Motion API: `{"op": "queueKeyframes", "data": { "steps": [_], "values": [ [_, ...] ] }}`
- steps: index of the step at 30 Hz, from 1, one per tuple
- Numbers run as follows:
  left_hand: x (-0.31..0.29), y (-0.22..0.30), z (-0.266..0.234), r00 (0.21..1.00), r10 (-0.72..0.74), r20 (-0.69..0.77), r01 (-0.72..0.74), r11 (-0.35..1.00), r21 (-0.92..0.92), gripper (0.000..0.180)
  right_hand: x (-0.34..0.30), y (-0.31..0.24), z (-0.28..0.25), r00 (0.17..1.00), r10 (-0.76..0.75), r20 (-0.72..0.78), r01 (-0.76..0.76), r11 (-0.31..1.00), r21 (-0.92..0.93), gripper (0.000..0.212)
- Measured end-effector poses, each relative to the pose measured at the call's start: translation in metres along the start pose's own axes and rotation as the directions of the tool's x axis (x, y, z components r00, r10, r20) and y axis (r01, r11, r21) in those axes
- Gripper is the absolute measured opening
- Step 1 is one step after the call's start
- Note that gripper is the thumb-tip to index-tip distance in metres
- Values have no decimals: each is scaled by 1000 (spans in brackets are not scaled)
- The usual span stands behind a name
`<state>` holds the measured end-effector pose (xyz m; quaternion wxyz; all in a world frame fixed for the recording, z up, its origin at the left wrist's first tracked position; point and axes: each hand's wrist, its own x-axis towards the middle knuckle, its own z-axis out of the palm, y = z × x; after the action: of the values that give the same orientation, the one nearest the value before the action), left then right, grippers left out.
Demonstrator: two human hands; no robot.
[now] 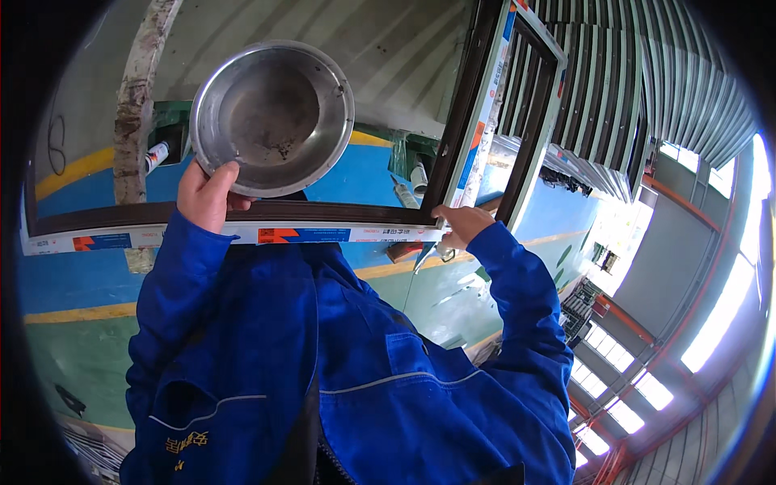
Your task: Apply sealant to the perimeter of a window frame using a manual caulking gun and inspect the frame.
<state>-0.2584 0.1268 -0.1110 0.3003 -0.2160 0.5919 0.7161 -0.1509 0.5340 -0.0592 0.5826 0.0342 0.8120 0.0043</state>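
My left hand [208, 196] grips a round steel bowl [271, 109] by its near-left rim, thumb over the edge. A few small dark bits lie in the bottom of the bowl, too small to name. Under it runs the near bar of a dark brown window frame [347, 215], which has a protective film with printed strips on its outer side. At the frame's near right corner is my right hand [466, 224], its fingers pinched together against the bar. Whatever they may hold is hidden.
A worn, stained support beam [133, 105] passes beneath the frame at the left. Sealant tubes [157, 155] lie below the frame. Another brown frame [537, 121] stands at the right, with many stacked metal profiles [602, 89] behind it. The floor [89, 279] has blue, green and yellow bands.
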Motion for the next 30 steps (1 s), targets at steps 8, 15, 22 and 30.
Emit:
{"op": "queueKeyframes", "data": {
  "steps": [8, 15, 22, 30],
  "values": [
    [0, -4, -6, 1000, -7, -28, 6, 999, -37, 29, 9, -20, 6, 993, 69, 93, -44, 966, -253, 48],
    [-1, -3, -6, 999, -21, -36, 19, 999, -39, 29, 13, -12, 10, 988, 67, 136, -44, 986, -163, 57],
    [-1, -3, -7, 1000, 5, 0, -5, 998, -68, 27, 16, -31, -2, 941, 117, 316, -134, 990, 32, 54],
    [-2, -1, -4, 1000, -3, -16, 2, 998, -68, 25, 24, 4, 19, 988, 31, 149, -33, 999, 15, 59]
  ]
}}
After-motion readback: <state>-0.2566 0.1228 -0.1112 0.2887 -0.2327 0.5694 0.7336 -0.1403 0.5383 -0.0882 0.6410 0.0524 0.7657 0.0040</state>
